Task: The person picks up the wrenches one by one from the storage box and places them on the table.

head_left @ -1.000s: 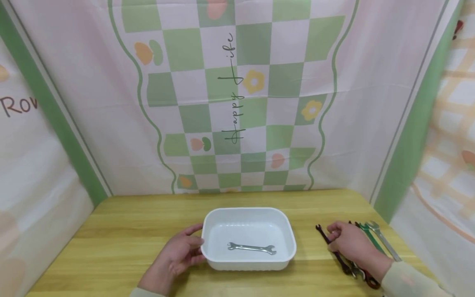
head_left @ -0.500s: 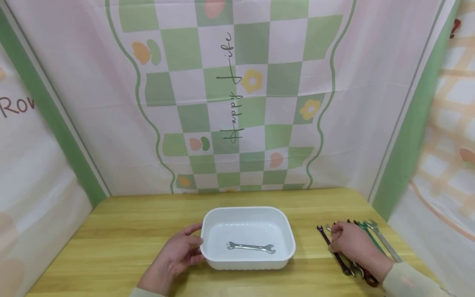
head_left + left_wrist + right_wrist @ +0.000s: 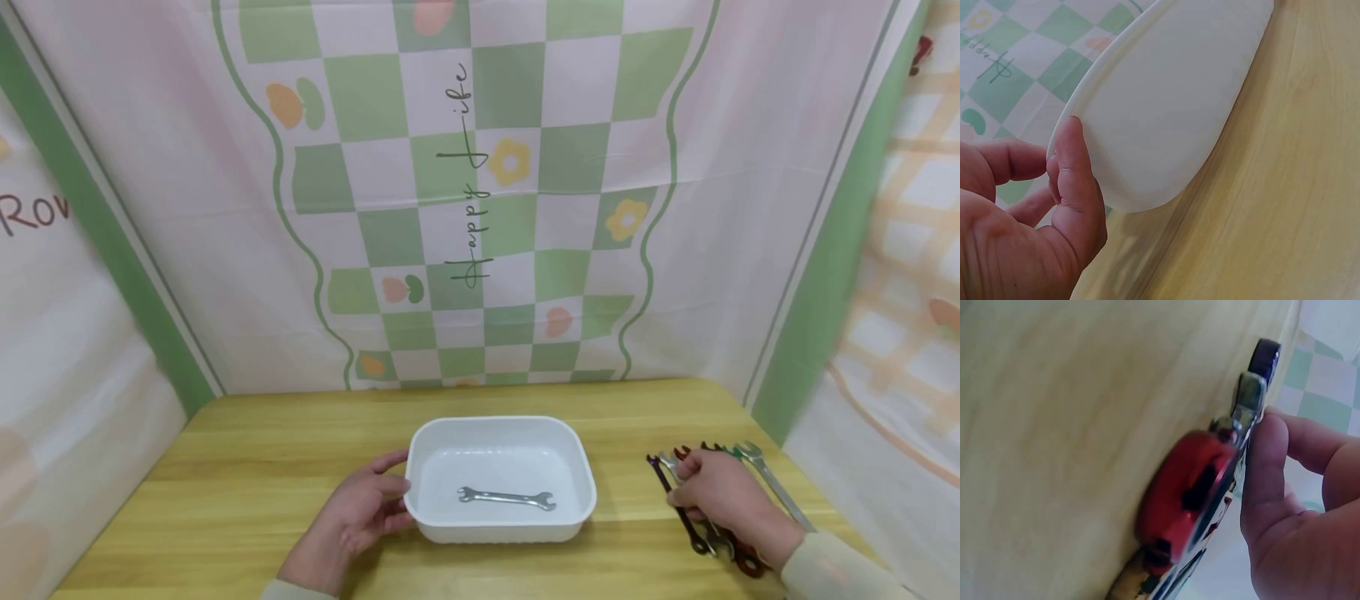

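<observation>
A white rectangular bin point(image 3: 502, 533) stands on the table, a small silver double open-ended wrench point(image 3: 506, 498) lying across its floor. My left hand point(image 3: 356, 508) touches the bin's left wall from outside, fingers spread along it. To the right lies a row of wrenches. My right hand point(image 3: 731, 504) is over this row, thumb and forefinger pinching a silver wrench point(image 3: 667, 462) by its shaft. Left of that is a dark purple wrench point(image 3: 678, 508). Red wrench point(image 3: 1179, 494) ends show beneath my palm in the right wrist view. Fingers hide the middle of the row.
At the row's right end lie a green wrench point(image 3: 735, 452) and a larger silver wrench point(image 3: 776, 483). The wooden table point(image 3: 285, 442) is walled by printed cloth point(image 3: 510, 225) at the back and both sides.
My right hand has shifted slightly right, and the silver wrench's head now shows beside its fingers. The purple wrench's far end has swung a little right. My left hand stays at the bin.
</observation>
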A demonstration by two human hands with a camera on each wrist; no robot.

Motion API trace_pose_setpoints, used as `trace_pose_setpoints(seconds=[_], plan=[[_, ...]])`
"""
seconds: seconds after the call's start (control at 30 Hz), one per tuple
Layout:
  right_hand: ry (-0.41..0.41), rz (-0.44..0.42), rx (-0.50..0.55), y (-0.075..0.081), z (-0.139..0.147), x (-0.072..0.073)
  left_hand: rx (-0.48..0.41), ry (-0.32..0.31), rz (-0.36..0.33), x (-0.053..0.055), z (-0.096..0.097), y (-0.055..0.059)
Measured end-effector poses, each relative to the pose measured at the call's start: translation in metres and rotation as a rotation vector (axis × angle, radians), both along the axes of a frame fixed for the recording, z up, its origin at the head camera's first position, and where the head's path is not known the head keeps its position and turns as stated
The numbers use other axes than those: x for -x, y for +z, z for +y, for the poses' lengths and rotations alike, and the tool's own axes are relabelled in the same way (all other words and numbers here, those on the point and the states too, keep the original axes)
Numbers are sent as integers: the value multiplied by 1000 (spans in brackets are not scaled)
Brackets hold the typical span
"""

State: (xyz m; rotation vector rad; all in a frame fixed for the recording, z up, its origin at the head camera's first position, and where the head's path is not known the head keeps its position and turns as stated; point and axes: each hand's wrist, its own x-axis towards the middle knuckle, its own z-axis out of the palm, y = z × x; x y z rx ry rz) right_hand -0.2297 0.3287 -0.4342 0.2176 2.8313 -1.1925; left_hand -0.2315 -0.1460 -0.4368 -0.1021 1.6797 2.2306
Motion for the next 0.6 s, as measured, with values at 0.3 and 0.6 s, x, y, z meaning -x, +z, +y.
trace_pose_setpoints(seconds=[0.3, 0.6], plan=[[-2, -61, 321, -1, 22, 2, -4, 2, 0, 1, 0, -1], [180, -156, 670, 7, 43, 11, 0, 6, -9, 1, 0, -2]])
